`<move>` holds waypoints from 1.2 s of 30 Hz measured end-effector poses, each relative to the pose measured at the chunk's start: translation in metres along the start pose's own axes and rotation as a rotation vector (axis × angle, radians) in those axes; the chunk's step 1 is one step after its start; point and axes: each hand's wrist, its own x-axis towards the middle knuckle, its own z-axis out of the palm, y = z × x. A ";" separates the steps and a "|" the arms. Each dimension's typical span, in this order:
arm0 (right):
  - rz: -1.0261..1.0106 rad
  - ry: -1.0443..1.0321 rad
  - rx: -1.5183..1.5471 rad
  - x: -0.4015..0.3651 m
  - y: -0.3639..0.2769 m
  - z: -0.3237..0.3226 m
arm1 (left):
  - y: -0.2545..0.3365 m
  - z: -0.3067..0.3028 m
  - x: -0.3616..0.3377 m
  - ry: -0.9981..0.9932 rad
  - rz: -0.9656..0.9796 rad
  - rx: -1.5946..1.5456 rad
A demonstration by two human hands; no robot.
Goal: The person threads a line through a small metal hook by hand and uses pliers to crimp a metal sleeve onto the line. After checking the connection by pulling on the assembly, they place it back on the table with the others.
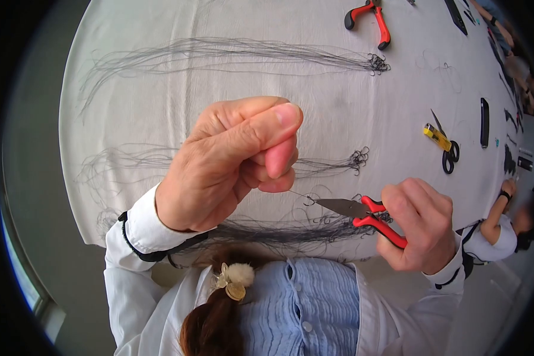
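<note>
My left hand [237, 142] is closed, thumb pressed on the index finger, over the middle of the table. From under its curled fingers a thin fishing line [298, 193] runs to a small dark fish hook [310, 201]. My right hand [418, 222] is wrapped round the red handles of pliers [378, 230]. Their pointed jaws meet at the hook. Beneath both hands lies a dark bundle of lines [273, 232] along the near table edge. Another bundle of hooks [358, 159] and lines passes behind my left hand.
A far bundle of lined hooks [378, 63] stretches across the white tablecloth [314, 113]. Red-handled pliers [384, 29] lie at the top. To the right are black scissors [450, 158], a yellow item [436, 136] and a black bar [485, 123]. Another person [495, 234] sits at far right.
</note>
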 end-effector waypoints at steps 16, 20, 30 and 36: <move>0.000 -0.008 0.055 -0.001 0.007 0.005 | -0.002 -0.002 0.003 -0.001 0.027 0.044; 0.003 -0.018 0.052 -0.004 0.010 0.006 | -0.001 -0.010 0.004 -0.012 0.024 0.032; 0.132 0.122 0.051 0.008 0.031 -0.019 | 0.026 -0.031 -0.009 -0.180 0.268 -0.398; 0.571 0.178 0.006 0.014 0.076 -0.034 | 0.024 -0.025 -0.011 -0.147 0.162 -0.481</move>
